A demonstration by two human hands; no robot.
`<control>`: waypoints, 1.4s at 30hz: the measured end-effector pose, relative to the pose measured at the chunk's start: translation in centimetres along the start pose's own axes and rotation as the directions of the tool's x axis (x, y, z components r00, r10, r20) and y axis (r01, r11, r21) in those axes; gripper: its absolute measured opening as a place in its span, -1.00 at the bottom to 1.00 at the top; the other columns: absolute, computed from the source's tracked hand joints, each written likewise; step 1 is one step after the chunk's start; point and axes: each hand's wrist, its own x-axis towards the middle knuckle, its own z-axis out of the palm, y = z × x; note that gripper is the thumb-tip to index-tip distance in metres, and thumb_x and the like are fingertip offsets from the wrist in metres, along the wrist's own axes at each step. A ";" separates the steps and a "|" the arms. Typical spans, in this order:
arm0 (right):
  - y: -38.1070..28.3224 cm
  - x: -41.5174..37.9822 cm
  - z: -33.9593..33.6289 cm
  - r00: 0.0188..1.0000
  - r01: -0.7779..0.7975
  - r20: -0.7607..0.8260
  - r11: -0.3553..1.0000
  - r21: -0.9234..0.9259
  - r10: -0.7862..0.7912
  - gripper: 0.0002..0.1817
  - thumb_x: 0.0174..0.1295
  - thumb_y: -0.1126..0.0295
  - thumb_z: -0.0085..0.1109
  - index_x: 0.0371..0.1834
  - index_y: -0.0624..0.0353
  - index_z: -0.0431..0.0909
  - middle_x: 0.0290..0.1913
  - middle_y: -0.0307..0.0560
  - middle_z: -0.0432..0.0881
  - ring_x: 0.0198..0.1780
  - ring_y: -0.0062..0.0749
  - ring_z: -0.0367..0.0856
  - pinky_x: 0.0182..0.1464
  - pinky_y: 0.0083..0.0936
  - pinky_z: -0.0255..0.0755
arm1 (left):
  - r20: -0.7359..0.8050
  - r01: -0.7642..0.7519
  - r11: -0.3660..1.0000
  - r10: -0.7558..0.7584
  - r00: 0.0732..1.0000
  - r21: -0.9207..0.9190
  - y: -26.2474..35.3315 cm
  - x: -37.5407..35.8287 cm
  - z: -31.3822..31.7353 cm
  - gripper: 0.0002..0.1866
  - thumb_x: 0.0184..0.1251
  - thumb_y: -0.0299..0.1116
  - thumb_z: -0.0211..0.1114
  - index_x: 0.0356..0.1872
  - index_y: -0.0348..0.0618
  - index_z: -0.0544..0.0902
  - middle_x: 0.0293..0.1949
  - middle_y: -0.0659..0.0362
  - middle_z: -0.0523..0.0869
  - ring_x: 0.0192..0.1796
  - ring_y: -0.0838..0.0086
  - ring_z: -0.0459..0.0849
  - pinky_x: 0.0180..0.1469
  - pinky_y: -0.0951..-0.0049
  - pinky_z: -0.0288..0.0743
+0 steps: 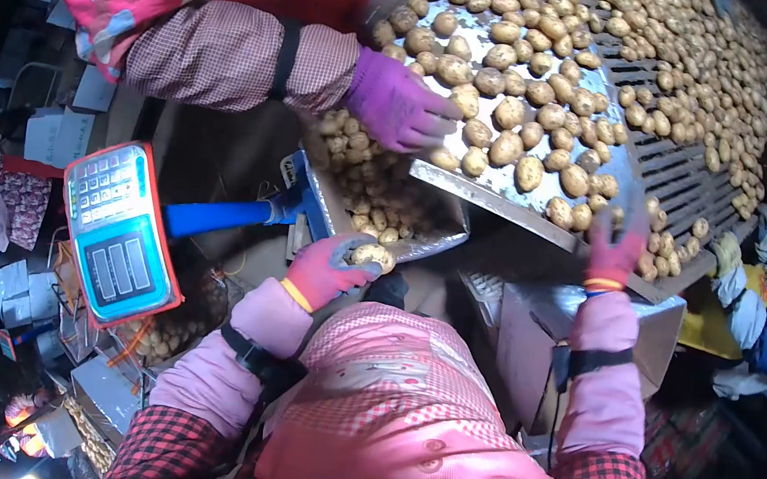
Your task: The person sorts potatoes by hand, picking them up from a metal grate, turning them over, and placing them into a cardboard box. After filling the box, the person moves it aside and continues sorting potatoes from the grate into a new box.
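Observation:
My left hand [326, 271], in a pink and grey glove, is closed around a potato [372, 257] in front of my apron, near a carton of potatoes. My right hand [617, 246], in a matching glove, reaches over the front edge of the metal sorting table [504, 209]. Its fingers look stretched out and apart but are blurred, and no potato shows in them. Loose potatoes [574, 179] lie on the table just left of that hand, and more potatoes [663, 247] lie to its right.
Across from me, another person's purple-gloved hand [406, 107] is at the table's left edge. A blue scale display [124, 235] stands on the left. The potato-filled carton [438, 232] is below the table, and another carton [525, 345] is under my right arm. Slats [691, 188] carry more potatoes.

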 end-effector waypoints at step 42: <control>3.7 -22.3 -15.9 0.764 -0.634 0.361 0.515 0.577 0.535 -0.39 0.26 0.50 0.16 0.41 0.16 0.29 -0.15 -0.23 0.62 -0.22 -0.67 0.54 -0.13 -0.67 0.45 | 0.540 -0.065 0.996 0.020 0.841 0.063 7.0 1.7 17.4 -0.51 0.45 -0.35 0.15 0.34 -0.28 0.34 0.12 0.09 0.59 0.05 0.48 0.58 0.08 0.48 0.46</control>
